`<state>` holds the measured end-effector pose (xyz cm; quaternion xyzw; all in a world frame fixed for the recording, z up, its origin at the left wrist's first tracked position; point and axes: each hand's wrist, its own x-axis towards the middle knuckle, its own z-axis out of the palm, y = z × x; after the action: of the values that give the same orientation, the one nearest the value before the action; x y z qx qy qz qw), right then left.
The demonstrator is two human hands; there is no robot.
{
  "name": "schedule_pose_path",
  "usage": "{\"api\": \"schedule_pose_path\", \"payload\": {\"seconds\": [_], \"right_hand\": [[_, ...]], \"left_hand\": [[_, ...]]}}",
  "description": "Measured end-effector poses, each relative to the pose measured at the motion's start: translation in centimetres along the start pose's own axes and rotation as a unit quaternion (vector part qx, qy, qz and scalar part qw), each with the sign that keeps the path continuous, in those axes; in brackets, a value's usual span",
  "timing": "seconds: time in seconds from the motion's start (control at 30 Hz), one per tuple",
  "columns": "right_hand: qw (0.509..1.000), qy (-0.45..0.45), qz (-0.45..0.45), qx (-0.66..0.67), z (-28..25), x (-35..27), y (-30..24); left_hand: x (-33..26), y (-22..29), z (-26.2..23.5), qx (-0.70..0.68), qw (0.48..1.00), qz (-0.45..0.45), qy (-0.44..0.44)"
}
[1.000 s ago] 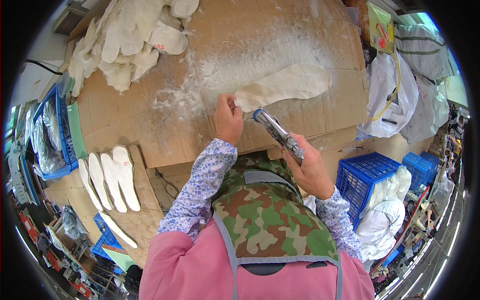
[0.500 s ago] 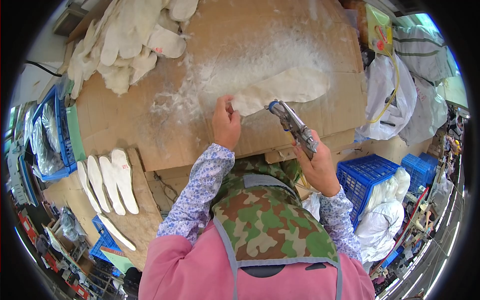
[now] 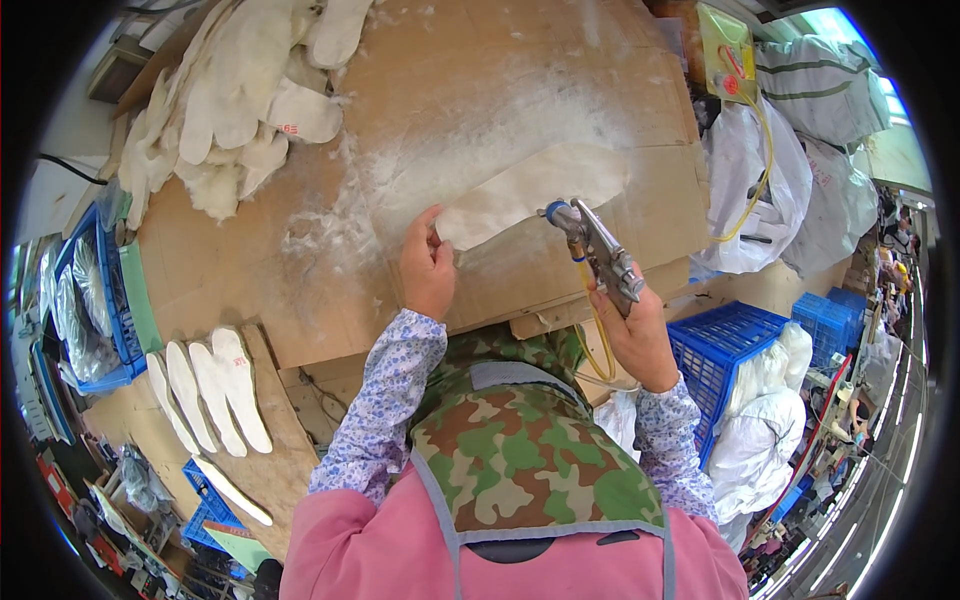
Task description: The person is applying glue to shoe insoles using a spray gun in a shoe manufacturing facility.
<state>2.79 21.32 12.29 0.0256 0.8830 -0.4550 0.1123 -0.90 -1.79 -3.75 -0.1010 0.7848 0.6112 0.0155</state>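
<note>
A long cream fleece insole (image 3: pixel 530 192) lies flat on brown cardboard (image 3: pixel 400 290) dusted with white fuzz. My left hand (image 3: pixel 428 270) is at its left end, with the thumb and fingers closed on the edge. My right hand (image 3: pixel 642 335) grips a metal spray gun (image 3: pixel 598 248) with a blue-ringed nozzle. The nozzle is just above the insole's near edge and points up and to the left. From the gun a yellow hose (image 3: pixel 600 340) hangs down toward my lap. Whether spray is coming out, I cannot tell.
A heap of cream insoles (image 3: pixel 235 95) covers the far left of the cardboard. Several finished-looking insoles (image 3: pixel 205 385) lie on a board at the near left. A blue crate (image 3: pixel 725 345) stands at right, with white bags (image 3: pixel 755 190) beyond it and another blue crate (image 3: pixel 130 310) far left.
My right hand has turned the spray gun more upright, and its nozzle sits farther right along the insole. More hose shows. My left hand stays at the insole's end; the view has shifted slightly.
</note>
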Motion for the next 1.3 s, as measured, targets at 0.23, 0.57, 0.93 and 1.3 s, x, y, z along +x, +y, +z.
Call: {"api": "schedule_pose_path", "payload": {"seconds": [0.23,0.57,0.93,1.3], "right_hand": [[0.999,0.041,-0.01,0.011,-1.3,0.1,0.5],[0.994,0.105,0.002,0.031,-2.8,-0.2,1.9],[0.988,0.152,0.02,0.029,-4.8,-0.1,3.2],[0.983,0.145,0.104,0.043,-5.5,-0.6,3.6]], "left_hand": [[-0.1,-0.2,-0.1,-0.007,1.0,-0.005,-0.006],[-0.2,0.8,-0.2,-0.037,0.999,-0.03,-0.012],[-0.2,0.9,-0.1,-0.062,0.997,-0.037,-0.016],[-0.3,1.2,-0.3,-0.052,0.998,-0.03,-0.017]]}}
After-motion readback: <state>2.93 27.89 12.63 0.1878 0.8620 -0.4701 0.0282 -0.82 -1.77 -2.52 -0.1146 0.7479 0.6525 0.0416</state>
